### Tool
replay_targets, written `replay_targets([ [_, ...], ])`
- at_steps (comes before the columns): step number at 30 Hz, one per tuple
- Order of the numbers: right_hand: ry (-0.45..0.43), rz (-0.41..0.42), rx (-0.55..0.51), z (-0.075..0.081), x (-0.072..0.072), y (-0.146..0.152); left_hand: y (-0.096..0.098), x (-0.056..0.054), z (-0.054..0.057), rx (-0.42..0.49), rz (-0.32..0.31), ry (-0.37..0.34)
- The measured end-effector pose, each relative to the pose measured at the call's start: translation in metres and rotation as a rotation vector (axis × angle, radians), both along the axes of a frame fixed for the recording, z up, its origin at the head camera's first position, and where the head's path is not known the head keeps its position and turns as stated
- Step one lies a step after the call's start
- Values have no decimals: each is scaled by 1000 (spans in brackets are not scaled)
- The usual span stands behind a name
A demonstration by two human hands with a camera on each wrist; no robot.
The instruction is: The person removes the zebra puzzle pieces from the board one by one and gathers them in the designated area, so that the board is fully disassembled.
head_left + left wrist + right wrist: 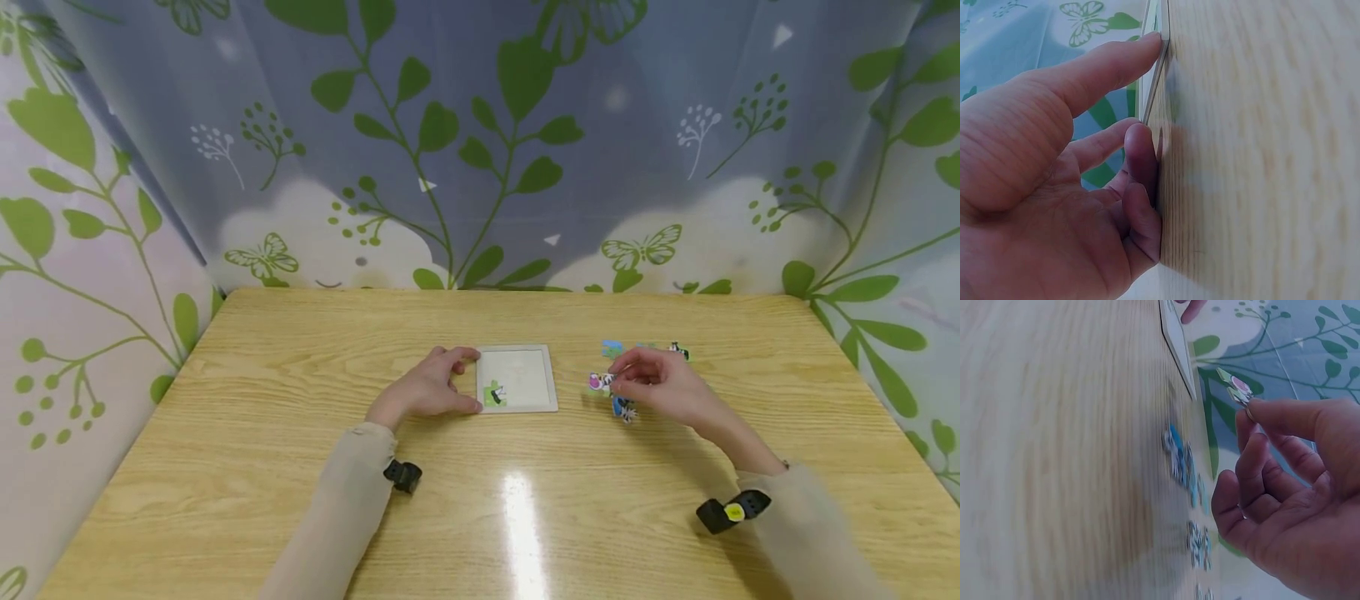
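A puzzle piece (pixel 1239 385) printed with pink, green and black-and-white is pinched between thumb and fingertips of my right hand (pixel 660 385). It is held up over the table, right of a shallow white puzzle tray (pixel 554 392). In the tray's near left corner lies one green piece (pixel 495 393). My left hand (pixel 431 385) rests at the tray's left side, thumb at the near corner and index finger at the far one. The left wrist view shows its other fingers (pixel 1141 219) bent low by the tabletop. More loose pieces (pixel 624 408) lie beneath and beyond my right hand, partly hidden by it.
Both hands work on a wooden table (pixel 337 333) whose far edge meets a leaf-and-butterfly curtain (pixel 480 167). Similar cloth hangs along the left and right sides. Black straps sit on both wrists, and a light reflection (pixel 521 525) shows on the near tabletop.
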State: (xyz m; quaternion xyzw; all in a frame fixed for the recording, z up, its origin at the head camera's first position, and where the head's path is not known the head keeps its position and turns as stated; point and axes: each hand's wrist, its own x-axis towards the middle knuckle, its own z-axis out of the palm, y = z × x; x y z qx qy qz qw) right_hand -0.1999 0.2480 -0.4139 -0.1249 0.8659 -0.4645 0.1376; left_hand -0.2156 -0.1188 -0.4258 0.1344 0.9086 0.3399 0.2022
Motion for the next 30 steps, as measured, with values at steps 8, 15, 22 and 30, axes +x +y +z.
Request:
replay_targets([
  [8,13,-1,66,1,10,29,1,1,2,-6,-1,-1],
  [15,18,18,102,-4,11,49,-1,1,0,-4,3,2],
  [22,38,24,143,-7,15,63,-1,1,1,0,9,-1],
  [30,97,20,242,-9,15,66,0,1,1,-5,14,-5],
])
